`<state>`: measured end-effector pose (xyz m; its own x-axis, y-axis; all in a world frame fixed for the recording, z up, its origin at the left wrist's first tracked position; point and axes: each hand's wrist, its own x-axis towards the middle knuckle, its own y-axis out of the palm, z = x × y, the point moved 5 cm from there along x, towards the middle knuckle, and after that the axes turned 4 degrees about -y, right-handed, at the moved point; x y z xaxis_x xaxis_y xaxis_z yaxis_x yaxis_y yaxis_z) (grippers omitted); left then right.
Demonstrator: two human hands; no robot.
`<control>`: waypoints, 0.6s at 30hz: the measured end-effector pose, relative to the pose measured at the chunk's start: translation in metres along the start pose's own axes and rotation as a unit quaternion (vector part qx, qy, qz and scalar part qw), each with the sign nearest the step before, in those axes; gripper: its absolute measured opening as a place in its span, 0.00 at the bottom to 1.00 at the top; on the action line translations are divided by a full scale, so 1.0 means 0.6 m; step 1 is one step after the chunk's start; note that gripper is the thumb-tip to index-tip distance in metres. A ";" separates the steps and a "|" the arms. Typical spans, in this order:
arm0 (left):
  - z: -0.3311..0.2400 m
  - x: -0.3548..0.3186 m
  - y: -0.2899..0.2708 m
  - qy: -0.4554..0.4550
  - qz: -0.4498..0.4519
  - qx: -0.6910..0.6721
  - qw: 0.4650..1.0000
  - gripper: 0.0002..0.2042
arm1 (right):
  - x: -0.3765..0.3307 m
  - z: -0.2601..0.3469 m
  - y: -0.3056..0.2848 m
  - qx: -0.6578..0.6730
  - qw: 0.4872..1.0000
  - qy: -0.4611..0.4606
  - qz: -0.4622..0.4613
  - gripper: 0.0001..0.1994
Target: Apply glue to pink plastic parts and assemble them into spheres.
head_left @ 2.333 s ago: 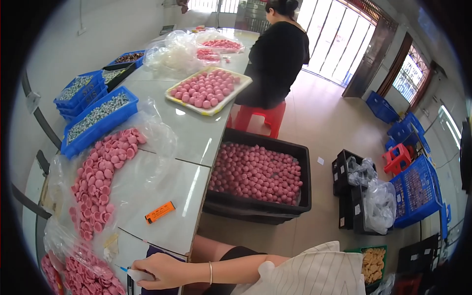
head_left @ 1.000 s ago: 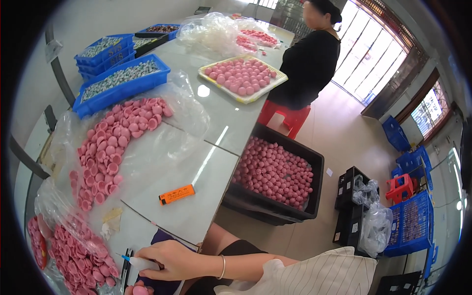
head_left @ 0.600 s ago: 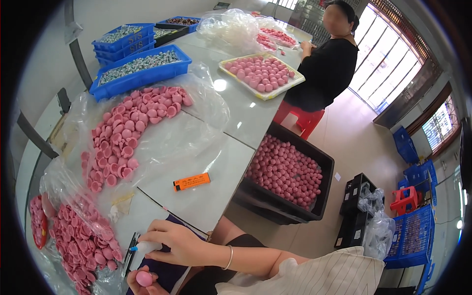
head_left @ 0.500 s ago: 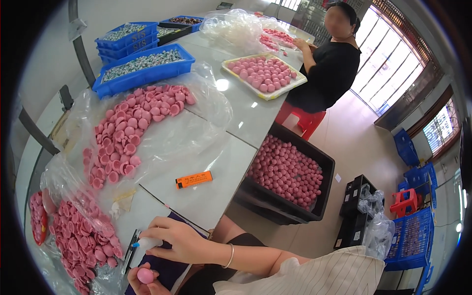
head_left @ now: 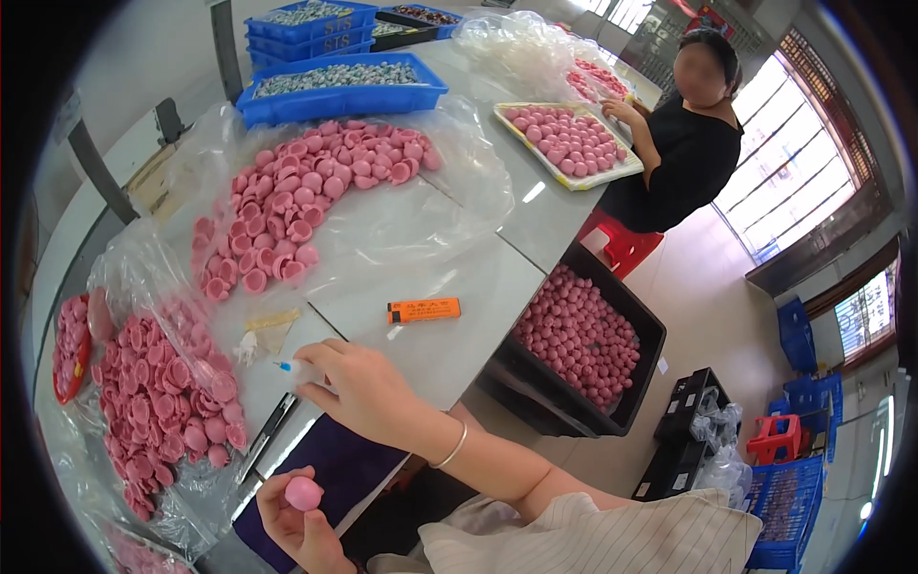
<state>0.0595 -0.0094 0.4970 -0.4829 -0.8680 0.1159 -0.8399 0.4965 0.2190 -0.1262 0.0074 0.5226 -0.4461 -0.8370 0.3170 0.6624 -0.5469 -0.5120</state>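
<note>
My left hand [head_left: 311,539], low in the view, pinches a pink ball [head_left: 304,494] between thumb and fingers. Farther up, my right hand [head_left: 373,400] is closed around a small whitish squeeze bottle [head_left: 308,373] with a thin blue tip pointing left. The tip is apart from the ball. Under the left hand lies a dark purple cloth [head_left: 335,463] at the table's edge. Left of both hands is a heap of pink half shells [head_left: 158,402], partly covered by clear plastic. A second heap of half shells [head_left: 277,215] spreads over a plastic sheet farther off.
An orange box [head_left: 424,310] lies on the white table [head_left: 373,287]. Beyond the heaps stands a blue tray [head_left: 344,100] of small pieces. A black crate [head_left: 641,383] of pink balls sits right of the table. A co-worker [head_left: 684,153] sits by a tray of balls [head_left: 617,175].
The view has shifted, so the table things sit farther right and higher. My right hand with the bottle has moved up and away from the ball, which my left hand still holds.
</note>
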 end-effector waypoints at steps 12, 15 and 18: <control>-0.008 0.017 0.004 -0.022 0.017 0.010 1.000 0.23 | -0.062 0.010 -0.039 -0.185 0.981 -0.063 -0.015 0.12; -0.006 0.023 0.012 -0.031 0.008 0.033 0.999 0.21 | -0.072 0.015 -0.039 -0.003 0.997 -0.040 -0.061 0.10; -0.003 0.021 0.011 0.016 0.023 0.155 0.988 0.19 | -0.075 0.031 -0.014 0.130 0.987 -0.058 -0.081 0.10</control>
<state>0.0481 -0.0172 0.5016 -0.5180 -0.8419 0.1512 -0.8554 0.5096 -0.0929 -0.1004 0.0495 0.5278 -0.4972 -0.7266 0.4742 0.7262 -0.6476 -0.2307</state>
